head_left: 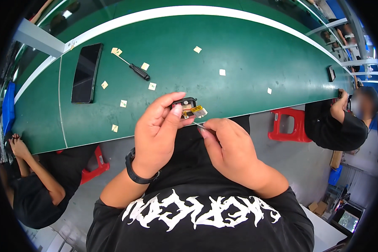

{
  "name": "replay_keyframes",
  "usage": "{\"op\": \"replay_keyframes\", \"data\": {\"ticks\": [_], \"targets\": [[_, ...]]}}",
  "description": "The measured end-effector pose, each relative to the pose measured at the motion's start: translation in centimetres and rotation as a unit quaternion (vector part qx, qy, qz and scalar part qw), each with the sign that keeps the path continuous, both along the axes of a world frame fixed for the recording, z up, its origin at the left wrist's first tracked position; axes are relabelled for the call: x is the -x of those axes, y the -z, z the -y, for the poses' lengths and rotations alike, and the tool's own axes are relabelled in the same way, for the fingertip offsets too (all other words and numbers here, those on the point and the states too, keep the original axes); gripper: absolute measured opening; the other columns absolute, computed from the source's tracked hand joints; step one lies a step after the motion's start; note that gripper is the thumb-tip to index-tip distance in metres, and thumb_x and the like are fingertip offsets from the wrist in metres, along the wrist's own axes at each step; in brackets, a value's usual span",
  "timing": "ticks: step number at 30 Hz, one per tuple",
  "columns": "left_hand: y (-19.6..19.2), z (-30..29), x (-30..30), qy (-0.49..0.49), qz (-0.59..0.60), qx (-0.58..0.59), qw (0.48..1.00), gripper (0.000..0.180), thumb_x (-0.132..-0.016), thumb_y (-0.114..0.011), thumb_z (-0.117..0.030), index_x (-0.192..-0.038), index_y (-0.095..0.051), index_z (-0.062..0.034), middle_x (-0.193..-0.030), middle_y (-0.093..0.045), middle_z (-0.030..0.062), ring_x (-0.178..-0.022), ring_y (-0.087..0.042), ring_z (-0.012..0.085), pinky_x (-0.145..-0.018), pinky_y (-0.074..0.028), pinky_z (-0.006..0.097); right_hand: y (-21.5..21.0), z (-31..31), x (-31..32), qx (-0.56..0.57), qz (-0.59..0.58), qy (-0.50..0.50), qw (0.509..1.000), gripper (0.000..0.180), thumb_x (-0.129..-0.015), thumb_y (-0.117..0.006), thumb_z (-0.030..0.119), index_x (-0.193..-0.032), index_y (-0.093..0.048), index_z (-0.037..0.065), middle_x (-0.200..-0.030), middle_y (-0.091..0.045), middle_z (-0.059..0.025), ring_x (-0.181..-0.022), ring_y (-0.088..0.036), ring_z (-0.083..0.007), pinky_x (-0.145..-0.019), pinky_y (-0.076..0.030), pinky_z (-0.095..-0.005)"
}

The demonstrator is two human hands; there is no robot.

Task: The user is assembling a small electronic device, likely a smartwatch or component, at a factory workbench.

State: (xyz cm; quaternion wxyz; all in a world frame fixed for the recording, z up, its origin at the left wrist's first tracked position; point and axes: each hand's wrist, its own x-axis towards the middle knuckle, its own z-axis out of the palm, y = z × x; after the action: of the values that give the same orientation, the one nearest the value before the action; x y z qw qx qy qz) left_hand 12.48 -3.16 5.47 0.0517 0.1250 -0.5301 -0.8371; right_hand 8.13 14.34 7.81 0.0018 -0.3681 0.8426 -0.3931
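Note:
My left hand is closed round a small black device casing, held just above the table's near edge. The casing lies opened toward me, and its inner parts show, with a red bit near my thumb. A yellow and silver flat piece sticks out at its right side. In my right hand, thumb and fingers pinch a thin metal tool, likely tweezers, though most of it is hidden. Its tip points at the lower edge of the casing.
On the green table lie a black screwdriver, a dark smartphone and several small pale paper squares. People sit at the far left and at the right. A red stool stands beyond my right arm.

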Motion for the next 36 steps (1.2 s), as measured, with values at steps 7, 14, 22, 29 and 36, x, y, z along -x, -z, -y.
{"op": "replay_keyframes", "data": {"ticks": [7,14,22,29,36], "targets": [[-0.2,0.2,-0.9,0.026,-0.029,-0.009,0.999,0.033,-0.109,-0.043,-0.015,-0.136,-0.050,0.0025,-0.128,-0.063,0.0208,-0.115,-0.067,0.0264,-0.096,-0.058,0.038,-0.5,0.4,0.0,-0.033,-0.051,0.041,0.997,0.017,-0.085,-0.070,-0.002,-0.098,-0.060,-0.001,-0.080,-0.063,-0.0123,-0.070,-0.063,-0.0315,-0.063,-0.051,-0.0401],[-0.2,0.6,-1.4,0.086,-0.103,0.055,0.989,0.029,-0.108,-0.041,-0.012,-0.132,-0.050,0.0012,-0.136,-0.058,0.0231,-0.125,-0.061,0.0299,-0.098,-0.057,0.041,-0.7,0.2,0.0,-0.018,-0.077,0.041,0.996,0.016,-0.082,-0.071,-0.004,-0.096,-0.063,-0.001,-0.078,-0.065,-0.0127,-0.067,-0.064,-0.0307,-0.060,-0.052,-0.0391],[-0.2,1.1,-1.4,0.102,-0.108,0.022,0.989,0.028,-0.108,-0.043,-0.007,-0.131,-0.051,0.0057,-0.132,-0.062,0.0188,-0.116,-0.064,0.0207,-0.097,-0.057,0.035,-1.5,0.0,-0.2,-0.023,-0.069,0.026,0.997,0.016,-0.082,-0.071,-0.004,-0.096,-0.064,-0.001,-0.074,-0.065,-0.0129,-0.065,-0.064,-0.0306,-0.060,-0.052,-0.0390],[-0.6,1.0,-1.7,0.107,-0.120,0.064,0.985,0.027,-0.107,-0.041,-0.005,-0.130,-0.052,0.0065,-0.134,-0.061,0.0204,-0.117,-0.064,0.0221,-0.098,-0.056,0.034,-1.6,-0.1,-0.3,-0.032,-0.064,0.017,0.997,0.017,-0.082,-0.070,-0.003,-0.097,-0.064,-0.001,-0.073,-0.064,-0.0135,-0.064,-0.063,-0.0310,-0.059,-0.051,-0.0394],[-0.6,1.2,-1.9,0.123,-0.045,-0.008,0.991,0.031,-0.109,-0.041,-0.014,-0.132,-0.049,0.0040,-0.130,-0.061,0.0211,-0.114,-0.067,0.0265,-0.094,-0.060,0.039,-1.3,-0.6,0.0,-0.027,-0.017,-0.012,0.999,0.016,-0.083,-0.070,-0.004,-0.097,-0.064,-0.002,-0.073,-0.064,-0.0145,-0.065,-0.063,-0.0321,-0.058,-0.051,-0.0401]]}}
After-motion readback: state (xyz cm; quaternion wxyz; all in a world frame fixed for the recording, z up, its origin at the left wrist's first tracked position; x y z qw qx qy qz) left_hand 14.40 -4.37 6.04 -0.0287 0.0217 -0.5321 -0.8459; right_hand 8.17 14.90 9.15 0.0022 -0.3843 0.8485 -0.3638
